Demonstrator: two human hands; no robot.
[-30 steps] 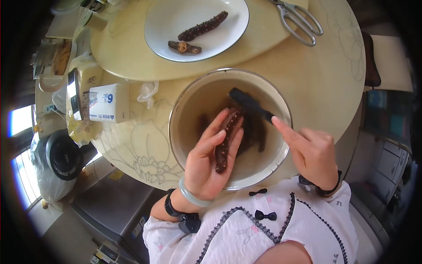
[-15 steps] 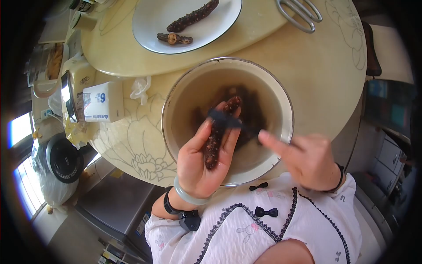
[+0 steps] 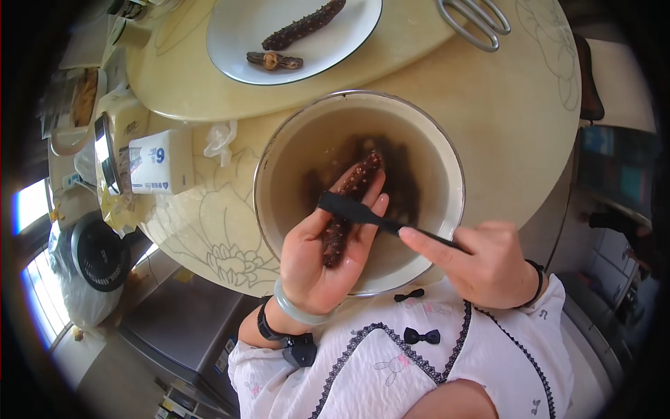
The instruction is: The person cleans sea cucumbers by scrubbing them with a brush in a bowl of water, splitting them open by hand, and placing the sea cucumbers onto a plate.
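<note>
Black brush (image 3: pixel 349 207), dark-brown sea cucumber (image 3: pixel 345 209), white plate (image 3: pixel 244 35).

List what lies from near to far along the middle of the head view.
Left hand cradling a sea cucumber, brush across it, metal bowl, white plate with two more sea cucumbers.
</note>
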